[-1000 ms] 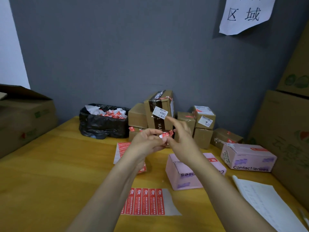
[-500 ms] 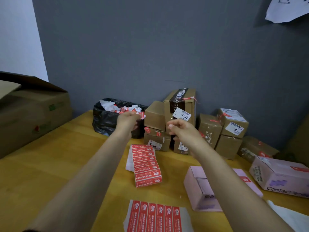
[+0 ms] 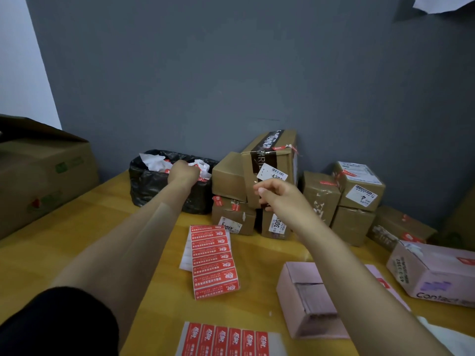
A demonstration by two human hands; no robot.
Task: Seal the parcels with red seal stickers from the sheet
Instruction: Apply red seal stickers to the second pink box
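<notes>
My left hand (image 3: pixel 183 172) is stretched out over the black rubbish bag (image 3: pixel 154 186), closed in a fist with its back to me; what it holds is hidden. My right hand (image 3: pixel 277 195) hovers in front of the stacked brown parcels (image 3: pixel 272 160), fingers curled against the thumb, and no sticker shows in it. A strip of red seal stickers (image 3: pixel 214 263) lies mid-table. A second sticker sheet (image 3: pixel 226 340) lies at the near edge. A pink parcel (image 3: pixel 303 296) sits under my right forearm.
Another pink box marked Contact (image 3: pixel 437 276) lies at the right. More brown parcels (image 3: pixel 357 191) with red seals stand against the grey wall. A large carton (image 3: pixel 43 170) stands on the left of the yellow table (image 3: pixel 64 240). White paper (image 3: pixel 447 335) lies at the near right.
Both hands were together pulling at a red sticker. They then split: my left hand went out to the rubbish bag, and my right hand stayed by the brown parcels. The view swung left.
</notes>
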